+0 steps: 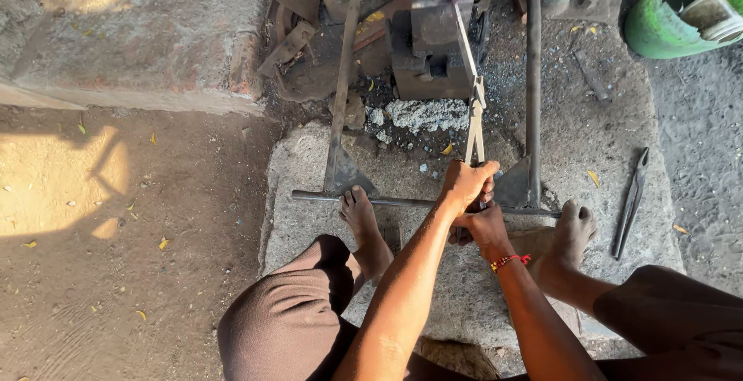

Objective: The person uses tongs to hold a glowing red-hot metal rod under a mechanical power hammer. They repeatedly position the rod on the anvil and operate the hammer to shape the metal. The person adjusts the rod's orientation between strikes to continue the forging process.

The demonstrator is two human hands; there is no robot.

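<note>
Bare arms, bare feet; brown trousers [286, 319]; red wrist thread [511, 260]

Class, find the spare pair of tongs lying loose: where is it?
In the head view, the spare tongs lie on the stone slab at the right, just beyond the person's foot.

Pretty cramped up front. Both hands, left hand [467, 183] and right hand [481, 226], sit between two upright steel bars [533, 79], with a horizontal rod [402, 204] crossing right under them and a bare foot [357, 212] on either side. Straight ahead the dark metal block [430, 48] and ash pile [427, 114] block the way. Open dirt floor [116, 234] on the left; spare tongs [631, 203] lie on the stone slab [604, 118] at right.
</note>
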